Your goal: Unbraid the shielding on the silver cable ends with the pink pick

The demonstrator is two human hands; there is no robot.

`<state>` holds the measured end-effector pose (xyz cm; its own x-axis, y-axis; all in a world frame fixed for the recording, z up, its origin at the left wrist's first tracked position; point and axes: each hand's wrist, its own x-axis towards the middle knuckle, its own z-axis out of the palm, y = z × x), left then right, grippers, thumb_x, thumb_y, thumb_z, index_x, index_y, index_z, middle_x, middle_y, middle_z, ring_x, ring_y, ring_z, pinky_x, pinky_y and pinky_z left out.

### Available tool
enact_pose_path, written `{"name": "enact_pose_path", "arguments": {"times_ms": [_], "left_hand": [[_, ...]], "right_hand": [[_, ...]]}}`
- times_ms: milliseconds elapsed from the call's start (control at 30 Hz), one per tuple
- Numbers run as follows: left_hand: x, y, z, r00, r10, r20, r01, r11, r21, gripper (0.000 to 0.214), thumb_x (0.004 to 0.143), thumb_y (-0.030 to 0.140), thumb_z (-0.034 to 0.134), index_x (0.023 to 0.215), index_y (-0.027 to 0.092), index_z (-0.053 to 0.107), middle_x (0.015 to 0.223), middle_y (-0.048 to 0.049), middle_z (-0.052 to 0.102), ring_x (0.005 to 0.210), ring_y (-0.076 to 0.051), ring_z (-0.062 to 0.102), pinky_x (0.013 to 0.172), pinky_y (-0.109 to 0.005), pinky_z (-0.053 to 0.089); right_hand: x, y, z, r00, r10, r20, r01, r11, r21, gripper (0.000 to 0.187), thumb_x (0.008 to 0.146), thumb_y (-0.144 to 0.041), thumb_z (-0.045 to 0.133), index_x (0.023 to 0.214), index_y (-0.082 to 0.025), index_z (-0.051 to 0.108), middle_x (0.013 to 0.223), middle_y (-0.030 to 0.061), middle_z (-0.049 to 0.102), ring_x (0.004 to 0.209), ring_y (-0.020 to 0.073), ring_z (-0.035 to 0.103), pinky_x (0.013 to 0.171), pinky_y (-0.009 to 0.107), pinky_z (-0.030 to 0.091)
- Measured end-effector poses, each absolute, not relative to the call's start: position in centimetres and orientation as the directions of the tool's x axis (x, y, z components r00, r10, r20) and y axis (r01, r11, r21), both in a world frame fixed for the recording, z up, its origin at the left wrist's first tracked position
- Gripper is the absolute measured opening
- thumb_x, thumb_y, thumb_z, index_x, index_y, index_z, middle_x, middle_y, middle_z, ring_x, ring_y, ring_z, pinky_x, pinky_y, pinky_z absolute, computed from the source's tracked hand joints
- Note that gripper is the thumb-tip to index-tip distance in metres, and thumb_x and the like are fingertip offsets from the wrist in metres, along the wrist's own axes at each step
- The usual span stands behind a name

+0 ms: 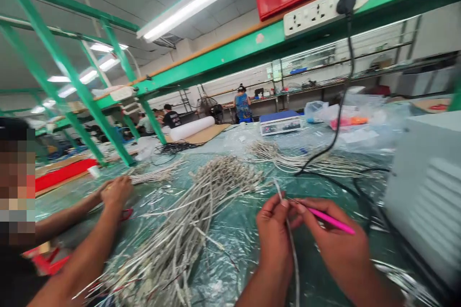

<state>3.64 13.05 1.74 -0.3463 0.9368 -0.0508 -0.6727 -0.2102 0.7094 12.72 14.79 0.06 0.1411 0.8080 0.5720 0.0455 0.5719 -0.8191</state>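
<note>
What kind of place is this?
Probably a factory workshop for wiring: a heap of grey wires lies on the plastic-covered bench, a power strip hangs on the green rack overhead, and other people work at benches behind.

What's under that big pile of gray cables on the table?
Clear plastic sheeting over the green table top lies under the cable pile. Whatever sits beneath the pile's middle is covered.

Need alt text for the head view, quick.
The left hand pinches a thin grey cable while the right hand holds a pink tool beside it, over a green table heaped with wire bundles. A co-worker's hands rest to the left.
</note>
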Motion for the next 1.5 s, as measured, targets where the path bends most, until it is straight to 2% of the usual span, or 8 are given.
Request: {"name": "enact_pose_path", "arguments": {"times_ms": [100,200,467,700,1133,1233,1367,1500], "left_hand": [[3.5,12.7,2.5,-0.336,0.942,-0.001,-0.621,-0.221,0.752,0.032,0.069,0.021,0.081,0.098,0.013,0.072,0.082,-0.0085,0.074,0.075,-0.019,0.071,0.07,-0.03,0.058],[3.5,12.3,2.9,-0.322,0.947,-0.003,-0.593,-0.199,0.78,0.034,0.07,0.021,0.082,0.102,0.013,0.072,0.085,-0.0087,0.075,0.076,-0.019,0.071,0.075,-0.032,0.058],[3.7,11.7,3.3,-0.235,0.972,-0.02,-0.585,-0.125,0.801,0.031,0.074,0.02,0.079,0.104,0.014,0.074,0.099,-0.0137,0.075,0.091,-0.027,0.072,0.082,-0.038,0.058],[3.9,11.7,3.3,-0.215,0.977,0.008,-0.581,-0.135,0.803,0.025,0.076,0.019,0.077,0.101,0.015,0.076,0.103,-0.0133,0.075,0.095,-0.028,0.071,0.085,-0.04,0.058],[3.9,11.6,3.3,-0.209,0.978,0.004,-0.59,-0.13,0.797,0.023,0.075,0.02,0.078,0.099,0.017,0.077,0.096,-0.0111,0.076,0.088,-0.024,0.072,0.08,-0.033,0.058],[4.1,11.5,3.4,-0.194,0.981,0.004,-0.591,-0.12,0.798,0.024,0.076,0.02,0.077,0.099,0.016,0.077,0.095,-0.0117,0.076,0.083,-0.021,0.071,0.073,-0.027,0.057],[4.3,11.4,3.6,-0.198,0.98,0.003,-0.613,-0.126,0.78,0.023,0.074,0.019,0.079,0.096,0.013,0.076,0.089,-0.0108,0.076,0.067,-0.012,0.067,0.055,-0.016,0.049],[4.3,11.5,3.6,-0.209,0.978,-0.008,-0.626,-0.127,0.77,0.023,0.073,0.018,0.079,0.095,0.013,0.076,0.087,-0.0101,0.076,0.063,-0.011,0.066,0.054,-0.016,0.048]], "right_hand": [[13.1,14.4,1.0,0.115,0.729,0.675,0.1,0.668,-0.738,0.004,0.084,-0.024,0.068,0.087,-0.023,0.069,0.089,0.0044,0.074,0.084,0.0206,0.071,0.075,0.032,0.058],[13.4,14.0,1.8,0.109,0.699,0.706,0.101,0.699,-0.708,0.003,0.084,-0.02,0.067,0.085,-0.023,0.066,0.088,0.0026,0.073,0.083,0.0181,0.07,0.076,0.03,0.058],[13.7,13.7,2.6,0.16,0.675,0.721,0.076,0.719,-0.69,0.008,0.084,-0.015,0.065,0.087,-0.023,0.066,0.088,0.0031,0.073,0.086,0.0188,0.071,0.077,0.031,0.059],[13.8,13.8,2.7,0.164,0.684,0.71,0.052,0.713,-0.699,0.012,0.082,-0.013,0.066,0.086,-0.024,0.065,0.087,0.0007,0.072,0.084,0.0167,0.071,0.078,0.028,0.058],[13.7,13.6,2.8,0.165,0.69,0.705,0.076,0.703,-0.707,0.01,0.085,-0.014,0.064,0.088,-0.024,0.066,0.088,0.0005,0.072,0.084,0.0155,0.07,0.077,0.027,0.057],[13.7,13.6,2.9,0.173,0.686,0.707,0.078,0.706,-0.704,0.01,0.085,-0.014,0.064,0.087,-0.024,0.066,0.087,0.0004,0.072,0.084,0.0158,0.07,0.077,0.027,0.057],[13.7,13.6,3.0,0.186,0.679,0.71,0.068,0.712,-0.699,0.009,0.086,-0.015,0.064,0.087,-0.024,0.065,0.088,0.0009,0.072,0.085,0.0162,0.07,0.077,0.027,0.057],[13.8,13.5,3.1,0.18,0.674,0.717,0.061,0.719,-0.692,0.01,0.086,-0.014,0.063,0.087,-0.024,0.064,0.088,0.0009,0.071,0.084,0.0161,0.07,0.076,0.028,0.057]]}}
